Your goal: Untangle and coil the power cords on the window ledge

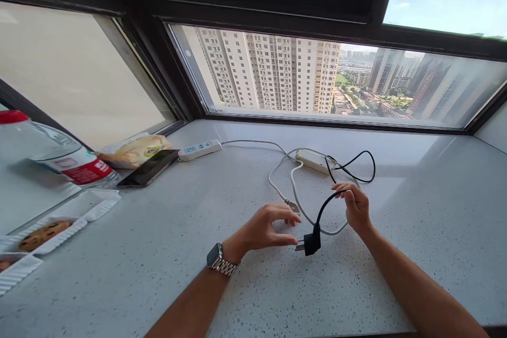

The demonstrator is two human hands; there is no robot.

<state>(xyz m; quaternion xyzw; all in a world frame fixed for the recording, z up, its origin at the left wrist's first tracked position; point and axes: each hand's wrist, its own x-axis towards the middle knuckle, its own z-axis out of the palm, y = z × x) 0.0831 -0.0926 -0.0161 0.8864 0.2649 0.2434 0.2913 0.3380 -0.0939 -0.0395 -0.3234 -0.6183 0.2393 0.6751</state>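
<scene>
1. the left hand (264, 231) is low over the pale speckled surface (158, 259), its fingers loosely curled and open, gripping nothing.
2. its thumb tip sits right at the metal prongs of the black plug (312, 242); i cannot tell if it actually touches them. the index finger stretches out above the plug, apart from it.
3. the black plug hangs just off the surface, prongs pointing towards the left hand, between the two hands and near the front edge.
4. over to the right hand (356, 207): the fingers are pinched closed on the black cable (328, 203), a short way up from the plug, and the cable arcs down from that grip.
5. past the grip, the black cable loops away towards the window (317, 79) and curls back by a white adapter block (311, 160).
6. a white cable (295, 190) snakes across the surface under both hands, with a small grey plug end lying just behind the left index finger.
7. a white power strip (200, 149) lies further left, near the window corner.
8. beside it, a dark phone (149, 168) leans on a snack packet (134, 150), and a water bottle (59, 156) with a red cap lies on its side.
9. an open white cookie tray (51, 229) sits at the far left.
10. a metal wristwatch (217, 259) is on the left wrist.
</scene>
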